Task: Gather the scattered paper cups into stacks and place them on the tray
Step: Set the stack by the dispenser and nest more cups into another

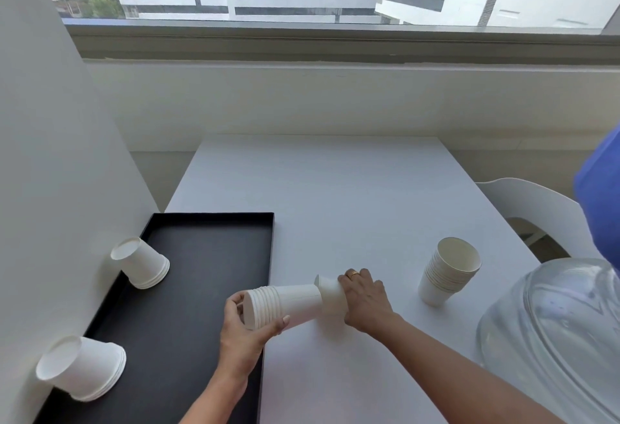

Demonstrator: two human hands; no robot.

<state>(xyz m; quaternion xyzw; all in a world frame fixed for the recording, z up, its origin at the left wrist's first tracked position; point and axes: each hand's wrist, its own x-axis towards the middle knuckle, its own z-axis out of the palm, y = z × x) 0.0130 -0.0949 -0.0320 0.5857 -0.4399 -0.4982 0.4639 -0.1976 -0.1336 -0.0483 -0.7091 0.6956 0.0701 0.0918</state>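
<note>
Left hand [243,329] grips a sideways stack of white paper cups [288,303] just beside the black rectangular tray [208,256]; right hand [364,299] clasps a single white paper cup [330,293] against its narrow end. A far inverted stack [142,266] and a near inverted stack [84,368] stand on the tray, an upright stack [449,271] on the white table [335,189]

We find a white table [335,182]. On it a black tray [208,256] lies left of our left hand [241,326], and an upright stack of paper cups [449,272] stands to the right of our right hand [364,299].
</note>
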